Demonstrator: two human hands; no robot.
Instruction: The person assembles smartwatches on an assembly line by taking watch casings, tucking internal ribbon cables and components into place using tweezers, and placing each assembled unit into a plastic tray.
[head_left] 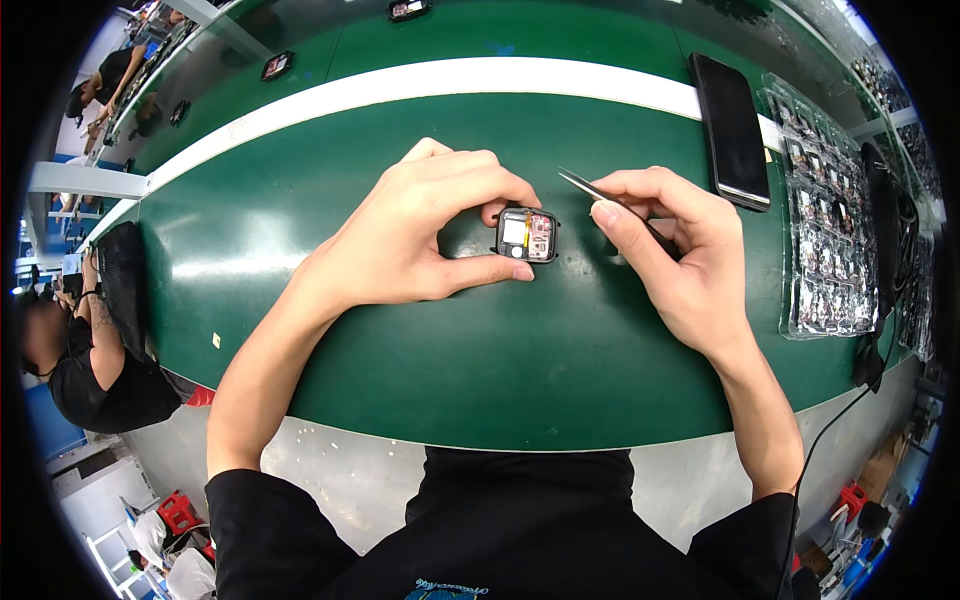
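Observation:
Between the thumb and fingers of my left hand (420,225) is a small black smartwatch case (527,235). Its open face points up and shows a white block, a yellow strip and a reddish circuit board inside. To the right of it, my right hand (680,240) is closed around a pair of dark tweezers (622,205). The tweezers' pale tips point up and left, apart from the watch case. Both hands are over the green tabletop (520,370).
A black smartphone (732,130) lies at the far right, beside clear plastic trays (830,220) of small electronic parts. Black cables (890,240) run past the trays. Beyond a white rail (420,85), several watch cases (277,66) rest on a green strip. A co-worker (90,360) sits at left.

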